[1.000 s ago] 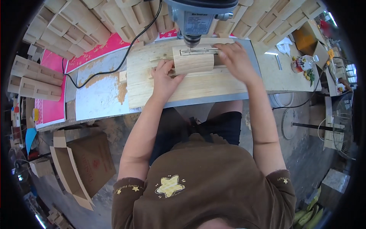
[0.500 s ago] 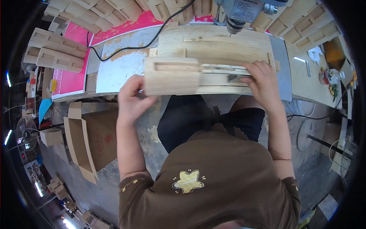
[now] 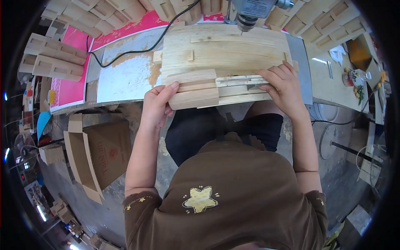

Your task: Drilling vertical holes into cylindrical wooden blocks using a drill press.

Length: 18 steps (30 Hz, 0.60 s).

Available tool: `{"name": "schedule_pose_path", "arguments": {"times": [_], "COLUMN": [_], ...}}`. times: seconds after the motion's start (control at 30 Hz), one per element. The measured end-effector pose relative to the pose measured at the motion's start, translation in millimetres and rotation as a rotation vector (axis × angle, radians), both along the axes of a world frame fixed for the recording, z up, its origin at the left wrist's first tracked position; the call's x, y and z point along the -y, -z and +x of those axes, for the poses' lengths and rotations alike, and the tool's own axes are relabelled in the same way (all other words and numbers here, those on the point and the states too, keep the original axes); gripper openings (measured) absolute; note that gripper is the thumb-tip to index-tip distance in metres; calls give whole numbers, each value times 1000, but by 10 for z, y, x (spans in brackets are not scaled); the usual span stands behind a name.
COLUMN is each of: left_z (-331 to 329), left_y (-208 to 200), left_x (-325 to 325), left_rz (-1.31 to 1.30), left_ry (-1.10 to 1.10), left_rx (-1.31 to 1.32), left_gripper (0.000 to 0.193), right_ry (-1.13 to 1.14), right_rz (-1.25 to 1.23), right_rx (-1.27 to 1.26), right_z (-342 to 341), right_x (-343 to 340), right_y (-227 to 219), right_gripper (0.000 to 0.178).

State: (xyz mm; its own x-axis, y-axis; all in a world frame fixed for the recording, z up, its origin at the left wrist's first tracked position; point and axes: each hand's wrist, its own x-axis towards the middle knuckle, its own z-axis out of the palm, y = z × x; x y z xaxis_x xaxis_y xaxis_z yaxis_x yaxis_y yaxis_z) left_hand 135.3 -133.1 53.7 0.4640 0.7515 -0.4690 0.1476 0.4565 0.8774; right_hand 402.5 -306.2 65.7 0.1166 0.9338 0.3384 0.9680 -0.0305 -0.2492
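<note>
Your left hand (image 3: pixel 157 106) grips the grooved wooden block (image 3: pixel 193 88) at the workbench's (image 3: pixel 125 79) near edge, fingers wrapped around its end. Your right hand (image 3: pixel 283 85) presses flat on the plywood jig (image 3: pixel 225 52), steadying it below the drill press (image 3: pixel 250 10).

Left hand (image 3: pixel 157 106) grips wooden block (image 3: pixel 192 88); right hand (image 3: pixel 283 85) presses jig (image 3: pixel 225 54).

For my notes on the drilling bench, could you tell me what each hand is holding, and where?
The left hand grips the left end of the wooden block. The right hand presses its fingers on the wooden jig board, holding nothing.
</note>
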Motion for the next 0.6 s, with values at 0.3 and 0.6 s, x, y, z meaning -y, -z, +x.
{"name": "schedule_pose_path", "arguments": {"times": [0.3, 0.6], "left_z": [520, 751], "left_y": [292, 613], "left_x": [208, 359], "left_rz": [97, 1275], "left_ry": [307, 338], "left_rx": [214, -65], "left_gripper": [37, 89], "right_ry": [79, 385], "right_rz": [27, 234], "right_rx": [18, 82], "right_z": [-14, 48], "right_x": [-55, -46], "right_y": [76, 304], "right_gripper": [36, 56]}}
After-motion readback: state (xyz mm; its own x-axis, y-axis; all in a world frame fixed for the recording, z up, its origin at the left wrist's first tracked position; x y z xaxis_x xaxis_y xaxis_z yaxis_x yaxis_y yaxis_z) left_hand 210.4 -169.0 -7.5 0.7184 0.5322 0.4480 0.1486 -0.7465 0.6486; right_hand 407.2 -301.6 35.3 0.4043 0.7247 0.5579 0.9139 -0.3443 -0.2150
